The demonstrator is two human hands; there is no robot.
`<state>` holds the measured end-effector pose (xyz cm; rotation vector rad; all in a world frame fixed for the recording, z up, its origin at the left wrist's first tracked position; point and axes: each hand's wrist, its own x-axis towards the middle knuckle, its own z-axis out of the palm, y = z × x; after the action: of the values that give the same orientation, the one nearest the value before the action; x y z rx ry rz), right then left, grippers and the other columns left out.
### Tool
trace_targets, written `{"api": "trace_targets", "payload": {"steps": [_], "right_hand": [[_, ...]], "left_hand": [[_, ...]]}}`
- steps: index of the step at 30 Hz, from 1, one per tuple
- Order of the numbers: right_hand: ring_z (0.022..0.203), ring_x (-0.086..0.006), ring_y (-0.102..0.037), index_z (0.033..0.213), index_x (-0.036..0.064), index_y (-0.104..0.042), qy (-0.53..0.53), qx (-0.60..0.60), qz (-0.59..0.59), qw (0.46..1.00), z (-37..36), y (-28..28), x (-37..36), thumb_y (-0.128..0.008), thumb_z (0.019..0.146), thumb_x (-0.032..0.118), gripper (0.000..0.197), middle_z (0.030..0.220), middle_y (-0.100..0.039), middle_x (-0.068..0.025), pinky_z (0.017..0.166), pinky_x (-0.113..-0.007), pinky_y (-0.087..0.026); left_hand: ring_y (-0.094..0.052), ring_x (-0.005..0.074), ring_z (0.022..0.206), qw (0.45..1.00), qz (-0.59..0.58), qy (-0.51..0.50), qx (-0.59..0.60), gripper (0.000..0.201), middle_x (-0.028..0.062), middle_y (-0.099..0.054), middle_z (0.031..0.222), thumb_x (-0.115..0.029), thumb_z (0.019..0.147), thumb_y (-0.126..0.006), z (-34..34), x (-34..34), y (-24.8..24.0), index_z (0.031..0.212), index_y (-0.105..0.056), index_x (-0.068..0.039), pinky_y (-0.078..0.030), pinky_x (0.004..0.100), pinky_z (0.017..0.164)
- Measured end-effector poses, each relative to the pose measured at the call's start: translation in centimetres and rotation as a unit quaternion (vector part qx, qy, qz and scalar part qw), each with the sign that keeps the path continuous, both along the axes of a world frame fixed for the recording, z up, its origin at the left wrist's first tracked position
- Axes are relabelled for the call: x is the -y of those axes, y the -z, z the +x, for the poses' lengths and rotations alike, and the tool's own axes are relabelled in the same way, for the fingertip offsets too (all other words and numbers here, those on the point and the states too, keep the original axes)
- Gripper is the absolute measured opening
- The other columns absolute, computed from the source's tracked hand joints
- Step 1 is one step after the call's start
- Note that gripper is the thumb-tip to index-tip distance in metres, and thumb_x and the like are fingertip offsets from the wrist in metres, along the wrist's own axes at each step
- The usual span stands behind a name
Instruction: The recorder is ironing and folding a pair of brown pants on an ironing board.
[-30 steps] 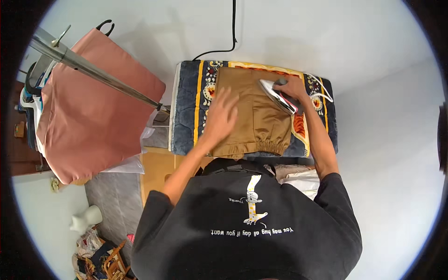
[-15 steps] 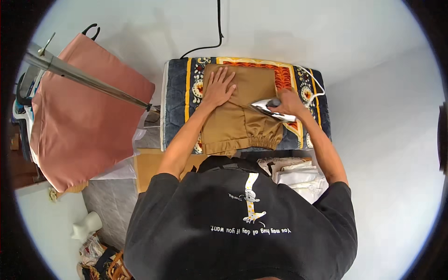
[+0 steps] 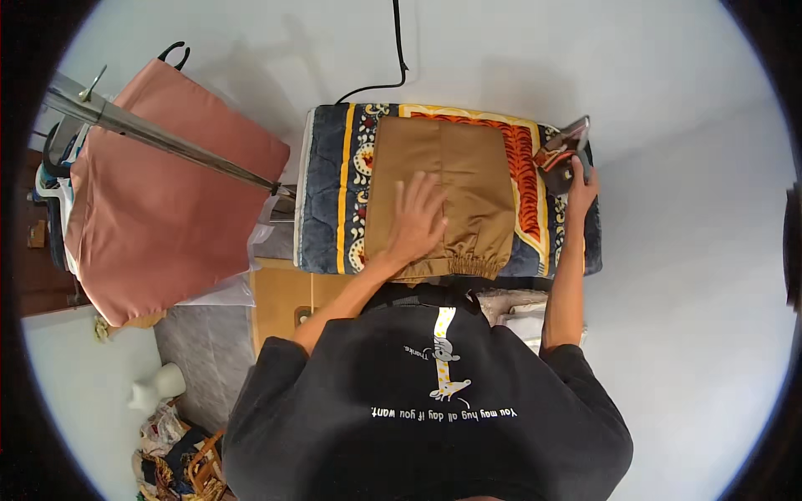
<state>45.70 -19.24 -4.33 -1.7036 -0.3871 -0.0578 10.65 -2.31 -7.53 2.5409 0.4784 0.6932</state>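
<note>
Left hand [image 3: 415, 219] lies flat on the brown garment [image 3: 443, 196] — right hand [image 3: 578, 185] grips the iron [image 3: 564, 147] at the blanket's [image 3: 330, 196] far edge.

Folded garment [image 3: 443, 196] lies on the padded board [image 3: 330, 200], near its middle. Left hand [image 3: 415, 221] rests flat on the garment. Iron [image 3: 566, 144] sits at the board's right end, right hand [image 3: 579, 190] on it. Hanging cloth [image 3: 167, 209] is left of the board; cable [image 3: 393, 58] runs behind it.
</note>
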Motion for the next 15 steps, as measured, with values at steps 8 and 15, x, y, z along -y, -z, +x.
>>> {"api": "trace_targets", "payload": {"steps": [8,15], "right_hand": [[0.093,-0.0238,-0.06,0.111,0.004,-0.072,0.012,0.002,-0.043,0.999,-3.6,4.2,5.2,-0.066,0.1,0.047,0.045,0.109,-0.061,-0.0118,0.085,-0.043,-0.047],[0.08,-0.0269,-0.061,0.103,-0.0032,-0.065,0.277,0.113,-0.043,0.953,-8.0,3.3,5.3,-0.071,0.099,0.034,0.038,0.09,-0.066,-0.0127,0.074,-0.043,-0.05]], "left_hand": [[-0.006,0.0456,0.155,0.927,-0.168,-0.328,-0.065,0.036,0.0256,-0.025,0.163,-0.044,0.092,-0.073,-8.7,-4.5,2.9,0.101,-0.072,-0.01,0.004,0.0656,0.121],[0.012,0.0405,0.157,0.928,-0.197,-0.283,-0.145,0.062,0.0164,-0.002,0.173,-0.063,0.079,-0.076,-7.6,-5.8,3.7,0.102,-0.081,-0.005,0.015,0.0628,0.12]]}}
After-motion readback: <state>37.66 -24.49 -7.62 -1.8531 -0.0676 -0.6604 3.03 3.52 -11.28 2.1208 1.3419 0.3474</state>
